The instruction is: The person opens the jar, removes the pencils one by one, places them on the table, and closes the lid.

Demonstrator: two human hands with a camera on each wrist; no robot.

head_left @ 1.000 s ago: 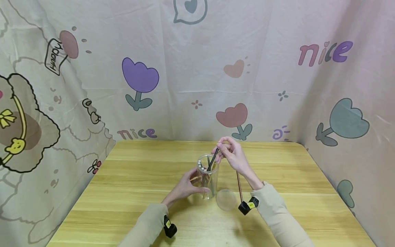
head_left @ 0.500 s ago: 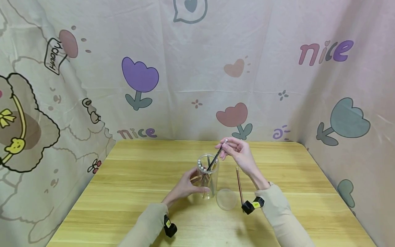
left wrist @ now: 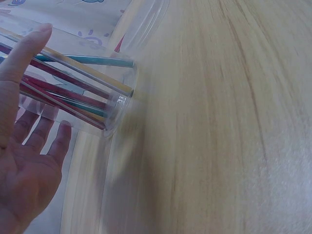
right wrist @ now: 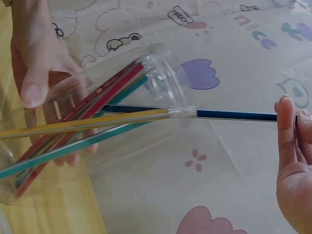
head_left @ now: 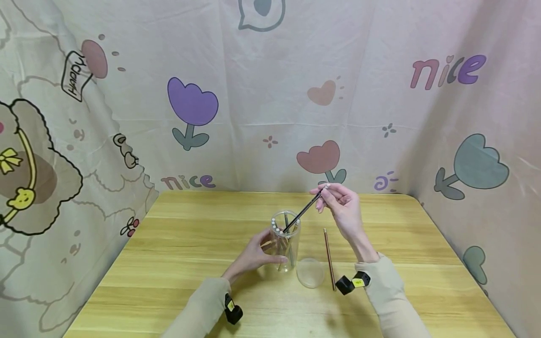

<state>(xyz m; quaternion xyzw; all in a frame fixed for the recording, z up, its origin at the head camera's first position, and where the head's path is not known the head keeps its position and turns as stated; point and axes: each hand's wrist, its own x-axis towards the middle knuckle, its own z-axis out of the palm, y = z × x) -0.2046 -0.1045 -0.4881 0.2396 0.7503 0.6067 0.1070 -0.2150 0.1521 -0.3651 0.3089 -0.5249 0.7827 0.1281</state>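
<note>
Pinches the white-tipped upper end of a dark pencil (head_left: 304, 213) between the thumb and fingers of the right hand (head_left: 344, 211), raised above the surface (head_left: 169, 277), up and to the right of a clear cup (head_left: 295, 249). Slants the dark pencil down and leftward through the mouth of the cup — lower part inside, upper stretch out in the air. In the right wrist view, navy blue along the shaft.

Grips the clear cup low down with the left hand (head_left: 255, 255), thumb across the near side, fingers round the other. Upright on the surface, the cup itself. Inside it, leaning at different angles, a yellow pencil (right wrist: 87, 125), a teal pencil (right wrist: 87, 146), a red pencil (right wrist: 114, 90) and others partly hidden — exact number impossible to tell. White ends gathered near the rim.

Just right of the cup's base, flat on the surface, a round clear disc (head_left: 310, 273). Farther right, a reddish-brown pencil (head_left: 329, 258), lying apart from the cup and pointing away from the person. On the forearms, beige sleeves (head_left: 384, 291) and small black cameras (head_left: 233, 312). Behind the surface, a pale cloth (head_left: 262, 70) with printed flowers, hearts and lettering.
</note>
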